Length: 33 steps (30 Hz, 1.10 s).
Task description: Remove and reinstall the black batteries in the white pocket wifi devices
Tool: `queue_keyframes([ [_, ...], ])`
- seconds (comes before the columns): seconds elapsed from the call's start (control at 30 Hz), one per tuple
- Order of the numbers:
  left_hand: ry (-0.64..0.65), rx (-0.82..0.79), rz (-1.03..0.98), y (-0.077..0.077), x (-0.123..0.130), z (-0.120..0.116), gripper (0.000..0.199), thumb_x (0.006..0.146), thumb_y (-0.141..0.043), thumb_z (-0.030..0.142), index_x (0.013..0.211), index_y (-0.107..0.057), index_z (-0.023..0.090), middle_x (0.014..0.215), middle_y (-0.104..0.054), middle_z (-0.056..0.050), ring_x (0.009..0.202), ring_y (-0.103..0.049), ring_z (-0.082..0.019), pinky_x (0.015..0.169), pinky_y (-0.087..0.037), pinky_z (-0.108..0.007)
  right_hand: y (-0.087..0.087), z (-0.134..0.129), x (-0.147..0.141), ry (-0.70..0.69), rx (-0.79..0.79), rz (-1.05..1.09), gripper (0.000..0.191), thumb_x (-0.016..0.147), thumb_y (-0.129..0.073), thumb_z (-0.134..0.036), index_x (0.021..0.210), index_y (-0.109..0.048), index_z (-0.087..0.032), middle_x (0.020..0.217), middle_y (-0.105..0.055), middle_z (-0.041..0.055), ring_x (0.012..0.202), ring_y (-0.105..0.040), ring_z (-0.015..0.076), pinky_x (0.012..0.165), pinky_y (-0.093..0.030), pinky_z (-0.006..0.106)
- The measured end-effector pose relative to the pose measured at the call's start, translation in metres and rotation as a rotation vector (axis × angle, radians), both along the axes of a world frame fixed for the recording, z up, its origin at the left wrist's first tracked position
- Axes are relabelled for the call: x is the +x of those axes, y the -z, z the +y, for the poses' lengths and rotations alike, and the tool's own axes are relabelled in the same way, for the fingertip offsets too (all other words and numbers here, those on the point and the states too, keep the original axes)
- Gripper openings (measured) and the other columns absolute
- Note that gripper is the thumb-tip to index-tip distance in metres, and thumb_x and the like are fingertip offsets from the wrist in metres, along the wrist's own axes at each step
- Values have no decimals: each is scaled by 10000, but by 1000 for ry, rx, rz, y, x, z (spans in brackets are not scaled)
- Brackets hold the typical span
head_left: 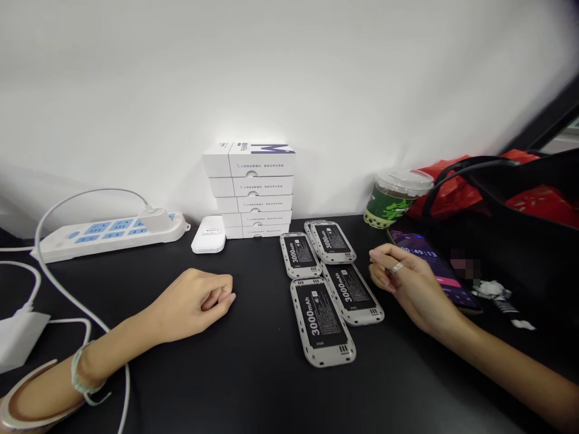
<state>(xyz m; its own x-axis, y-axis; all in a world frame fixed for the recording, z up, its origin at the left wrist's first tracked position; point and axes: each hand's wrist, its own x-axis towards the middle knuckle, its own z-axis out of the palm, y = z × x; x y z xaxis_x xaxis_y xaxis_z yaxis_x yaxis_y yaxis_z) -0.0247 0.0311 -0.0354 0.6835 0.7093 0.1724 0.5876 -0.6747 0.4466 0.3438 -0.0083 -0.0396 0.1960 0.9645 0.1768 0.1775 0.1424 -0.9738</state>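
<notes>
Several flat grey-and-black 3000mAh batteries (322, 322) lie face up on the black table (253, 386), grouped near the middle. My left hand (196, 304) rests on the table to their left, its fingers curled closed around nothing. My right hand (402, 280), wearing a silver ring, hovers beside the batteries on their right side. Its fingers are loosely curled and slightly apart, holding nothing. Just behind that hand lies a smartphone (434, 268) with a lit screen showing a clock.
A stack of white boxes (248, 193) stands against the white wall, with a small white box (208, 235) beside it. At left are a white power strip (108, 238), cables and a white charger (18, 337). A lidded drink cup (395, 196) and a black bag with red contents (497, 205) sit at right.
</notes>
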Motion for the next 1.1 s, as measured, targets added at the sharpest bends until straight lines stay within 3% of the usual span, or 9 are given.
queue_keyframes([
  [0.1, -4, -2, 7, 0, 0, 0, 342, 929, -513, 278, 626, -365, 218, 504, -363, 81, 434, -350, -88, 472, -294, -210, -7, -12, 0, -18, 137, -118, 303, 839, -777, -478, 752, -595, -252, 697, -526, -15, 646, -469, 168, 624, -386, 312],
  [0.17, -3, -3, 12, 0, 0, 0, 346, 929, -509, 283, 625, -359, 217, 504, -364, 80, 436, -351, -86, 470, -295, -206, -16, -21, -3, -201, 258, -358, 280, 797, -831, -428, 907, -625, -274, 914, -644, 28, 876, -586, 235, 802, -446, 367],
  [0.27, -2, 2, 14, 0, 0, 0, 344, 928, -499, 290, 624, -358, 215, 500, -365, 79, 431, -353, -83, 470, -296, -204, -29, -32, -15, -524, 313, -830, 634, 716, -877, -533, 1194, -545, -278, 1336, -632, 135, 1256, -546, 384, 995, -405, 510],
  [0.33, -3, 6, 16, 0, 1, 0, 339, 929, -493, 287, 625, -361, 215, 500, -368, 79, 432, -357, -83, 474, -296, -206, -33, -34, -25, -603, 243, -1005, 805, 682, -858, -634, 1285, -496, -243, 1448, -562, 211, 1358, -472, 453, 1030, -361, 586],
  [0.5, -6, -1, 17, 0, 0, 0, 336, 928, -502, 289, 629, -368, 214, 501, -378, 79, 435, -366, -85, 482, -300, -214, -32, -33, -34, -623, 110, -1060, 858, 687, -837, -630, 1338, -456, -221, 1414, -569, 222, 1297, -524, 458, 1061, -316, 639],
  [0.67, 3, -40, 11, -6, 3, -1, 339, 940, -530, 309, 637, -409, 216, 494, -392, 83, 432, -389, -87, 474, -311, -221, -35, -37, -35, -668, -30, -985, 972, 645, -886, -524, 1436, -381, -269, 1455, -498, 164, 1292, -482, 428, 1030, -416, 568],
  [0.8, -29, -118, -45, -20, 21, -17, 255, 867, -718, 456, 895, -594, 235, 746, -650, 39, 627, -618, -144, 595, -505, -253, -35, -40, -49, -669, -104, -861, 1034, 565, -910, -352, 1421, -337, -255, 1334, -501, 129, 1179, -530, 359, 909, -516, 441],
  [0.93, -24, -229, -66, -26, 42, -42, 1039, 533, -934, 641, 1398, -481, 285, 1365, -599, -106, 1204, -622, -358, 1005, -550, -501, -27, -38, -70, -705, -16, -764, 966, 516, -922, -308, 1303, -366, -242, 1323, -487, 116, 1191, -512, 330, 986, -467, 447],
  [1.1, -35, -273, -73, -17, 52, -57, 1226, 537, -936, 633, 1513, -296, 258, 1481, -479, -180, 1341, -512, -438, 1067, -501, -611, -36, -33, -84, -844, 19, -809, 834, 621, -925, -403, 1272, -429, -245, 1335, -519, 97, 1273, -462, 328, 1094, -341, 509],
])
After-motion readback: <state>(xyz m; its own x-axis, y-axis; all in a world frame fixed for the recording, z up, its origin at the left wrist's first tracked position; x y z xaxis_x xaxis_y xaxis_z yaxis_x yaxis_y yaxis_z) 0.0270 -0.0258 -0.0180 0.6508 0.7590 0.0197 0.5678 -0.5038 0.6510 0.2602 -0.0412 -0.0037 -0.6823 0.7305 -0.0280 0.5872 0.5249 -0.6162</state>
